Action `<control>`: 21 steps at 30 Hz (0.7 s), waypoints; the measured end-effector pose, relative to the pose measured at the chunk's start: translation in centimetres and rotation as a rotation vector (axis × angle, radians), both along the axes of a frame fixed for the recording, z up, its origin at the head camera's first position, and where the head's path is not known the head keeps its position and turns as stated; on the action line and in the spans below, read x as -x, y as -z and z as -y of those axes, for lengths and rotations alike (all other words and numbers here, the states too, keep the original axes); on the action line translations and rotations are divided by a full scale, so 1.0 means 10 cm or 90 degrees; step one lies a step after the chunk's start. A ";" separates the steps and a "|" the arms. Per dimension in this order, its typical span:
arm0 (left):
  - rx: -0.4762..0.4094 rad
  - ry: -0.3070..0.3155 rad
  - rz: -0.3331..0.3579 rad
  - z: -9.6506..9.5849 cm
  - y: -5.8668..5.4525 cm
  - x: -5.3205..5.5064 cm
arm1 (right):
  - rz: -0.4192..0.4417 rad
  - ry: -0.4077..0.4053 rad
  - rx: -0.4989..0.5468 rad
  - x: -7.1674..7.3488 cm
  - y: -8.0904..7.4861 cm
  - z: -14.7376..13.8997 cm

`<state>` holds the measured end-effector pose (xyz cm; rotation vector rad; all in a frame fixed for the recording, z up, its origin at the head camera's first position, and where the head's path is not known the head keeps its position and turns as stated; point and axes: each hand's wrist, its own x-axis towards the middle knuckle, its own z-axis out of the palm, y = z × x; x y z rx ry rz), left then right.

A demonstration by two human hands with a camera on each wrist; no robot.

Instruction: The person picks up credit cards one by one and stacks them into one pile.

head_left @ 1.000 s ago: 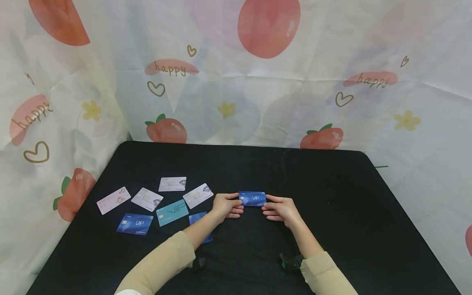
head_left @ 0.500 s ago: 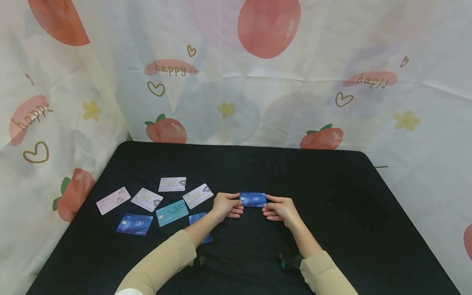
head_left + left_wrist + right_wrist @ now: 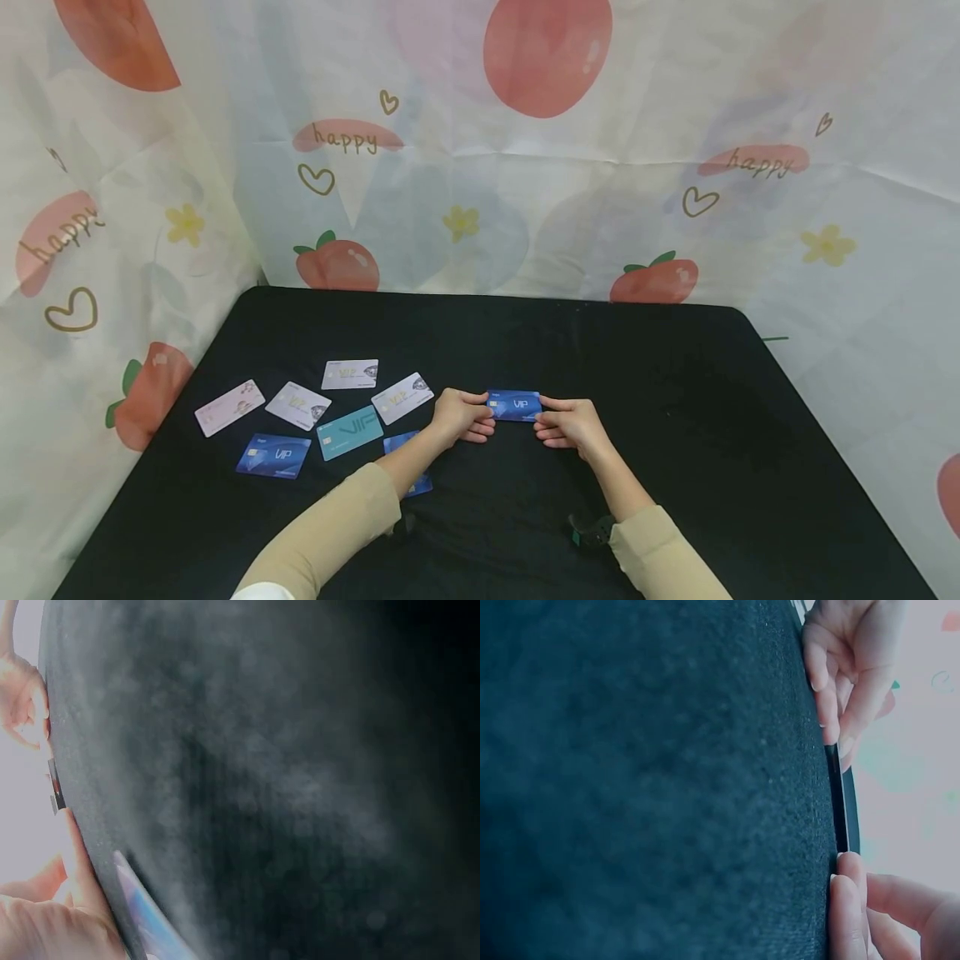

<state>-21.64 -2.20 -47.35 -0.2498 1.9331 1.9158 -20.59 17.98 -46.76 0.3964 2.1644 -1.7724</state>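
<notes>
Near the middle of the table, a blue VIP card (image 3: pixel 513 406) spans the space between both hands. My left hand (image 3: pixel 459 418) pinches its left end between thumb and fingers. At the other end, my right hand (image 3: pixel 573 427) pinches the card the same way. Seen edge-on in the right wrist view, the card (image 3: pixel 841 799) looks like a thin dark strip close to the tabletop. Whether it touches the cloth, I cannot tell.
Several loose cards lie on the black table (image 3: pixel 712 433) to the left: white ones (image 3: pixel 350 374), a pinkish one (image 3: pixel 231 408), a teal one (image 3: pixel 350 432) and a blue one (image 3: pixel 274 456). Another blue card (image 3: pixel 422 486) is partly hidden under my left forearm. A printed curtain (image 3: pixel 480 200) stands behind.
</notes>
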 end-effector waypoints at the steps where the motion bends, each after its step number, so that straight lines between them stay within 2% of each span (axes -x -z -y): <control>1: 0.001 0.002 -0.001 0.00 0.00 0.00 | 0.000 -0.002 0.001 0.00 0.00 0.00; 12: 0.020 0.023 -0.028 0.03 0.01 0.01 | 0.008 -0.007 -0.008 0.03 0.03 -0.03; 21: 0.035 0.013 -0.059 0.02 0.08 0.02 | 0.008 0.001 -0.023 0.04 0.04 -0.01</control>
